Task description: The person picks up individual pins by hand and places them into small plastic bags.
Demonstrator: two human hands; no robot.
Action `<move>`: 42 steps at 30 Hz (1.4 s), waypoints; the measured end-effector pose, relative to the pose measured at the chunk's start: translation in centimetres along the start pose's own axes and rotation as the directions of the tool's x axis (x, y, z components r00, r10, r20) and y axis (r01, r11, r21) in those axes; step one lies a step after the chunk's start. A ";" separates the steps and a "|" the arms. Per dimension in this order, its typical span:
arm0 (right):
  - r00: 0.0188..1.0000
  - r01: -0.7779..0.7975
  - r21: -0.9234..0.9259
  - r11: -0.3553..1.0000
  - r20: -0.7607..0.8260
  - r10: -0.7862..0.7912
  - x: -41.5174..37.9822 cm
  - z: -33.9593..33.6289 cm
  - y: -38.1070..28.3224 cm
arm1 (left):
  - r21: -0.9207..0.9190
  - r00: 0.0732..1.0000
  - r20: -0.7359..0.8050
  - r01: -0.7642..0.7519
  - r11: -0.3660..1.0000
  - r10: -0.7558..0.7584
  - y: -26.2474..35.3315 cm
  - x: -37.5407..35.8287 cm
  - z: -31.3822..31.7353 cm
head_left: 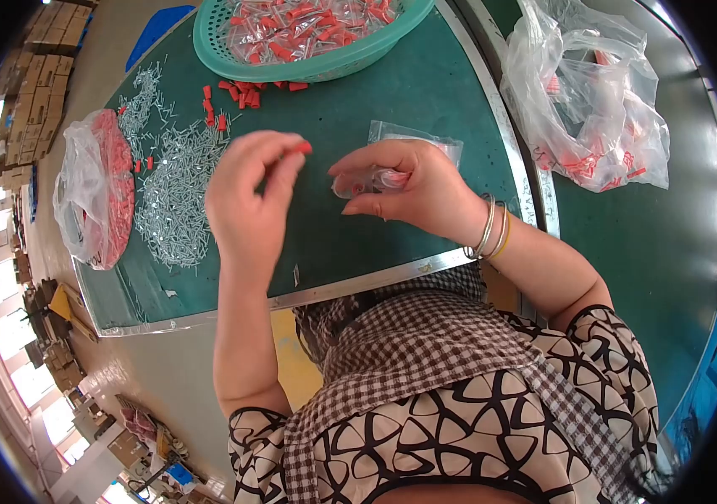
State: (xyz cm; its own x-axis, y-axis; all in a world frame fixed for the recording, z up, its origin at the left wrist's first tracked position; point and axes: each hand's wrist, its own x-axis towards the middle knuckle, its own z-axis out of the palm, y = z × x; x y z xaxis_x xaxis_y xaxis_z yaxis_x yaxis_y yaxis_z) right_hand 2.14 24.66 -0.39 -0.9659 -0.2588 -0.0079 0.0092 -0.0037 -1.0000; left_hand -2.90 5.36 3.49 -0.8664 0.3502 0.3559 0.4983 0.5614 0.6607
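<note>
left hand [245,193]: pinching red piece [304,148] | right hand [430,189]: holding clear bag [388,179] | screws [175,206]: heaped

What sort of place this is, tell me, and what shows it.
Most likely a packing workshop or factory floor: a heap of small metal fasteners on the table, a basket full of clear bags, and stacked cartons beyond.

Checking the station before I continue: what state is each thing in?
Left hand: pinching a red plug
Right hand: curled around a clear bag
Green basket: heaped with small bags
Screws: loose, piled
Red plugs: scattered near basket
Left plastic bag: crumpled, red pieces showing
Right plastic bag: crumpled
</note>
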 end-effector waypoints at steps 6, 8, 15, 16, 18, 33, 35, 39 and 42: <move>0.992 -0.119 -0.025 0.993 0.033 0.120 -0.2 0.6 -0.1 | 0.086 0.928 0.126 -0.363 0.928 0.351 2.0 -2.2 -0.1; 0.993 -0.114 -0.010 0.993 0.042 0.115 -0.3 0.7 -0.3 | 0.006 0.956 0.073 -0.286 0.958 0.285 1.4 -2.8 -0.4; 0.985 -0.134 0.056 0.989 0.118 0.126 -0.6 0.9 -1.0 | 0.152 0.921 0.211 -0.362 0.920 0.328 1.4 -3.6 -0.4; 0.983 -0.141 0.062 0.988 0.127 0.133 -0.7 0.9 -1.1 | 0.147 0.916 0.183 -0.384 0.911 0.357 1.1 -3.7 -0.3; 0.999 0.036 -0.021 0.999 0.022 -0.036 -1.0 1.4 -0.4 | 0.179 0.942 0.120 -0.331 0.927 0.313 1.2 -3.8 -0.2; 0.997 0.065 -0.152 0.986 -0.026 -0.070 -0.9 1.3 0.0 | -0.153 0.993 0.113 -0.028 0.988 0.046 0.6 -4.9 0.1; 0.996 0.071 -0.122 0.990 -0.036 -0.076 -1.0 1.4 0.1 | -0.191 0.994 0.111 0.034 0.981 -0.013 0.9 -5.1 0.1; 0.983 0.167 -0.190 0.968 -0.048 -0.179 -1.0 1.6 0.3 | -0.247 0.986 0.122 0.143 0.958 -0.115 1.4 -5.3 0.2; 0.975 0.195 -0.302 0.933 -0.039 -0.217 -1.1 1.7 0.1 | -0.218 0.989 0.123 0.108 0.970 -0.082 0.7 -5.4 0.4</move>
State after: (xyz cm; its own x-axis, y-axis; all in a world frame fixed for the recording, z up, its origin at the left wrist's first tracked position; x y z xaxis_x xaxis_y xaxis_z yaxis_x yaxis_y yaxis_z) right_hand 3.68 23.27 -0.44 -0.9542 -0.2139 0.2090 -0.2583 0.2375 -0.9364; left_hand 2.14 4.15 1.81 -0.8941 0.3923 0.2161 0.3828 0.4188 0.8234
